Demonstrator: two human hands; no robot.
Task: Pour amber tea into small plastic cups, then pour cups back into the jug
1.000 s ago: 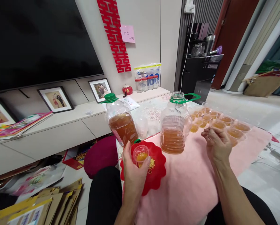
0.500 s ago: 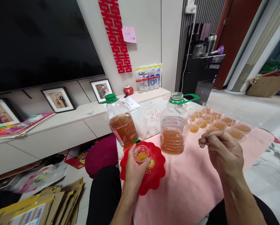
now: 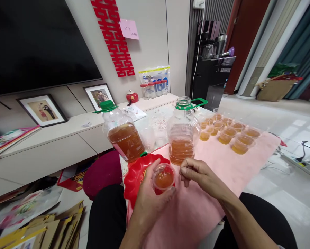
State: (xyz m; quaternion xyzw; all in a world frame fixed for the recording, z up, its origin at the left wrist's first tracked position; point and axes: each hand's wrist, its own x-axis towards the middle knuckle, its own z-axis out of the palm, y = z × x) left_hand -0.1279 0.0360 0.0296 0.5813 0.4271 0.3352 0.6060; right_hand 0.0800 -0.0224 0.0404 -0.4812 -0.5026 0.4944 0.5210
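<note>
pale wall, low white cabinet, glossy floor

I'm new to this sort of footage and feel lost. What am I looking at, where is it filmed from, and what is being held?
There is no machine here: these are a person's own bare hands. Every picture comes from one camera worn on the head, looking forward and down. The left hand has its grip around a clear plastic cup with amber liquid inside. The right hand is curled beside it, with nothing visible in it. The surface has a pink cloth over part of it. Near the hands are a red tray with a scalloped rim, an open jug and a capped jug. Farther right stand many filled cups.
</note>
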